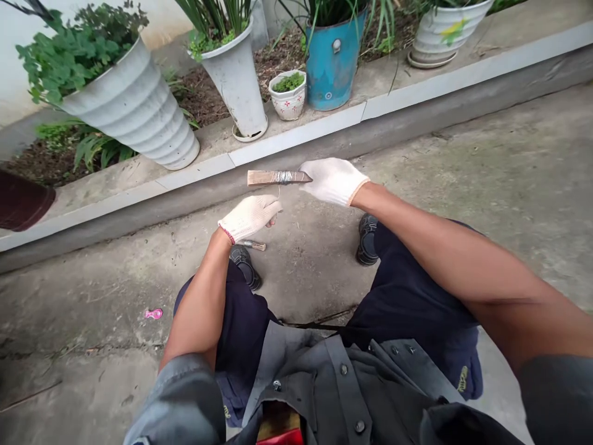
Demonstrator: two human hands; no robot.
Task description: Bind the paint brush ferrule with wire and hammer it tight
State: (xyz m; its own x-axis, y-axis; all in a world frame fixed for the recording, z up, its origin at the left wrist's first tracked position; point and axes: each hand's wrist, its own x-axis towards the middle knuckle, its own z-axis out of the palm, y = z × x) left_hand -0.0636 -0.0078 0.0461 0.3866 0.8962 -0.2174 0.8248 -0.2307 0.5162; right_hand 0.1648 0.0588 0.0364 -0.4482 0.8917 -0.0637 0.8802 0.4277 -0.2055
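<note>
Well, the right hand (pixel 331 181) is pinching the dark, pointed end of a flat wooden strip (pixel 262 178), and the strip is jutting out sideways, unsupported, above the concrete ground (pixel 92 290) in front of the person's shoes. Both hands are wearing white knit gloves (pixel 259 213). The left hand (pixel 250 216) is curled just below the strip, and a thin wire (pixel 279 193) seems to be rising from its fingers to the silvery wire binding (pixel 283 177) around the strip's middle, though I cannot tell whether those fingers are actually pinching it. With so little of the strip gripped, its weight could be twisting it out of the right hand and dropping it. Slick wire could also slide through the knit, letting the binding slacken, and a sharp wire end could be snagging the glove. A small wood-and-metal piece (pixel 253 245) is lying just beside the left shoe (pixel 243 266), where a shifting foot could knock it away. The right hand is hiding the strip's far end, the left hand is hiding the wire's lower end, and the binding's underside is out of sight, so how it is fastened is hard to make out
</note>
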